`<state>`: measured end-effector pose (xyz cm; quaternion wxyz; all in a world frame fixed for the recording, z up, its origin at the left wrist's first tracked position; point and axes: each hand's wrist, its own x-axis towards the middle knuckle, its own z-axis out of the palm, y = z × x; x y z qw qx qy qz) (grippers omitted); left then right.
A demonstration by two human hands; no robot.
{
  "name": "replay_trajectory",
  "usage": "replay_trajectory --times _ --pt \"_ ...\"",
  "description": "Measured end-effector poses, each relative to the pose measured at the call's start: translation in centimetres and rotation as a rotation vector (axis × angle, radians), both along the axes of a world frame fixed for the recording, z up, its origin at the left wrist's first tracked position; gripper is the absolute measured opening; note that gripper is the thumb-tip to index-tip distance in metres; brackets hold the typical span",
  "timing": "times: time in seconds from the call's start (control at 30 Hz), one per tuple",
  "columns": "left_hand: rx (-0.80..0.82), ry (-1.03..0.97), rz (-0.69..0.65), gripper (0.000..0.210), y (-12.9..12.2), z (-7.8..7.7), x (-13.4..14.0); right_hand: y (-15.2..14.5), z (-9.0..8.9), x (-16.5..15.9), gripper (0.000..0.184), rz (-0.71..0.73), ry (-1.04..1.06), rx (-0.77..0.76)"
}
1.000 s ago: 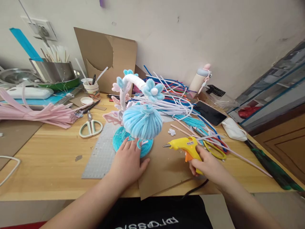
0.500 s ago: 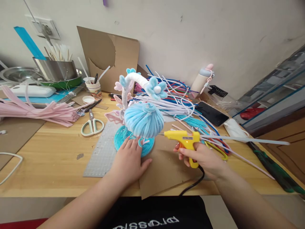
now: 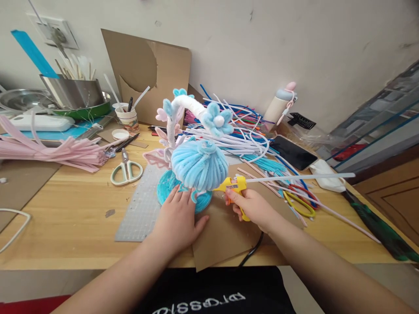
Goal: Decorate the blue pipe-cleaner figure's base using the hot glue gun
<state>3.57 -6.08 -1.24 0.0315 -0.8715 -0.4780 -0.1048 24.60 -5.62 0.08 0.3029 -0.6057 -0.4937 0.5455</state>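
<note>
A fuzzy blue pipe-cleaner lampshade (image 3: 200,168) hangs from a white wrapped arch (image 3: 188,104) over a round blue coiled base (image 3: 166,185). A blue flower (image 3: 218,120) sits on the arch's drooping end. My left hand (image 3: 178,213) lies on the base's near side, fingers stretched out and thumb spread; its fingertips are partly hidden near the shade. My right hand (image 3: 250,207) is wrapped round a yellow hot glue gun (image 3: 236,184), which has a long glue stick (image 3: 301,177) out its back. The gun's nozzle points left and is hidden by the shade.
A grey cutting mat (image 3: 134,218) and a cardboard sheet (image 3: 222,248) lie under the work. Scissors (image 3: 126,170) and pink pipe cleaners (image 3: 65,152) are on the left. Behind are more pipe cleaners (image 3: 225,144); at right, a phone (image 3: 293,152) and a green-black handled tool (image 3: 379,226).
My right hand has brought the glue gun left, so its nozzle has gone from beside the shade to behind its lower edge. My left hand stays on the base.
</note>
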Motion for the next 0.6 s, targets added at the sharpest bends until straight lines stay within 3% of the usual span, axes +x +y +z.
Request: replay_trajectory --times 0.17,0.6 --pt "0.005 0.015 0.003 0.069 0.1 -0.3 0.0 -0.2 -0.5 0.3 0.045 0.018 -0.047 -0.004" --pt "-0.019 0.024 0.028 0.066 0.0 -0.2 0.0 -0.6 0.5 0.1 0.045 0.025 -0.124 -0.026"
